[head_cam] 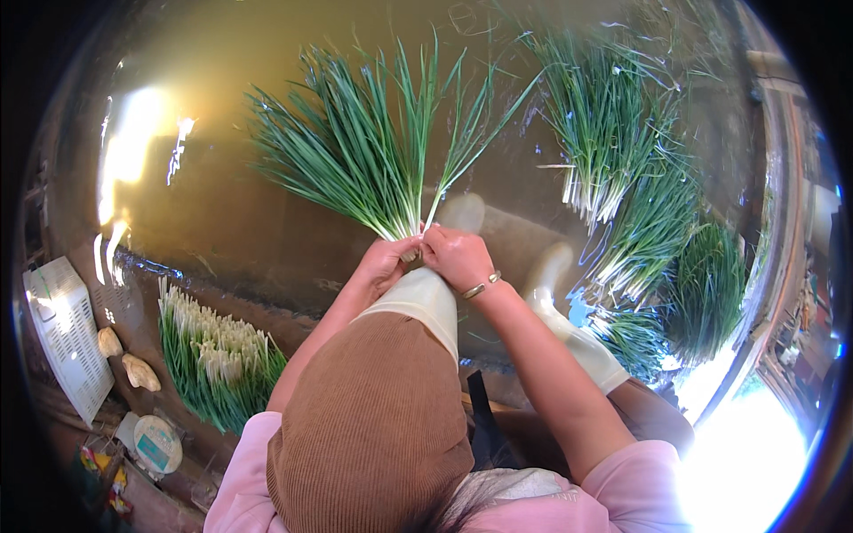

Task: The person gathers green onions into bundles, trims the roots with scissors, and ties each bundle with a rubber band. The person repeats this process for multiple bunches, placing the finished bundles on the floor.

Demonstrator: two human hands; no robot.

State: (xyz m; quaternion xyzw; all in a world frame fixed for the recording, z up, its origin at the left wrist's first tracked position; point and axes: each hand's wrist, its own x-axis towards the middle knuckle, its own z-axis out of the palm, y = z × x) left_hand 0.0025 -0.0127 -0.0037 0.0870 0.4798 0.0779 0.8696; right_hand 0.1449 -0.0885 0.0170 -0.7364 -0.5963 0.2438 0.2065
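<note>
My left hand point(386, 263) is closed around the pale lower stems of a fanned bunch of Chinese chives point(360, 146). Its long green leaves spread away from me above brown water. Beside it, my right hand point(460, 256) pinches the base of a small separate sprig of chives point(460, 150), just right of the bunch. Both hands meet above the top of a cream rubber boot point(426, 300) on my raised leg. A metal bangle point(481, 288) circles my right wrist. My fingers partly hide the stem ends.
Several chive bundles point(600, 126) lie in the water point(286, 240) along the right side. On the left ledge stand a packed row of chives point(220, 353), a white perforated plastic crate point(66, 340), two pale lumps point(140, 372) and a round-faced device point(158, 445). Another boot point(573, 340) stands in the water.
</note>
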